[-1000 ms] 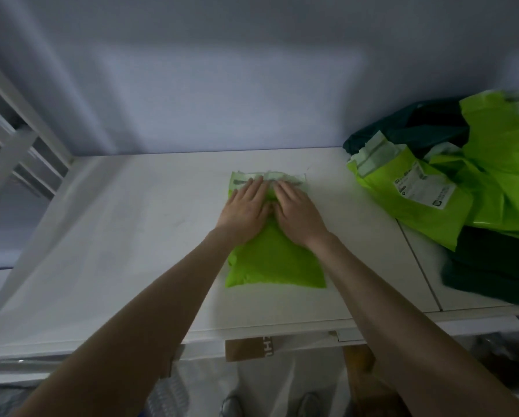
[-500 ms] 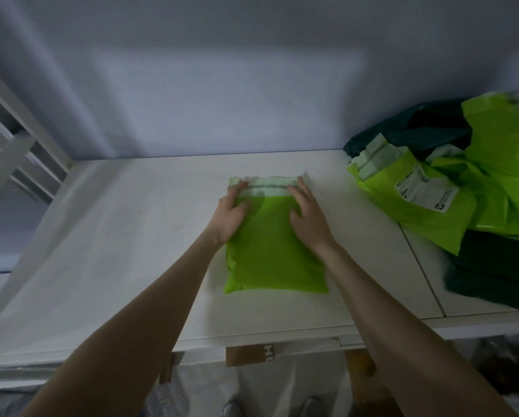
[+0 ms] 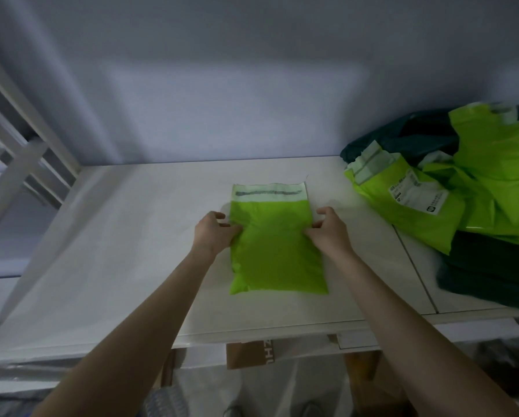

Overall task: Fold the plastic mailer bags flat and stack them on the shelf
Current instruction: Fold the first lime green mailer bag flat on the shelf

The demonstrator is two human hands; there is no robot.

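Note:
A lime-green mailer bag (image 3: 274, 251) lies flat on the white shelf (image 3: 107, 251), its pale adhesive flap pointing to the wall. My left hand (image 3: 211, 233) grips the bag's left edge at about mid-height, fingers curled round it. My right hand (image 3: 327, 231) pinches the right edge opposite, thumb on top and fingers curled. Both forearms reach in from the bottom of the view.
A loose heap of lime-green mailers (image 3: 475, 182) and dark green ones (image 3: 490, 275) fills the shelf's right end. A white slatted frame (image 3: 20, 152) rises at the left. A cardboard box (image 3: 249, 353) shows under the shelf's front edge (image 3: 252, 335).
Both hands slid from the middle of the bag's top outward and back to its side edges. The pale flap, covered a second ago, now lies uncovered and flat.

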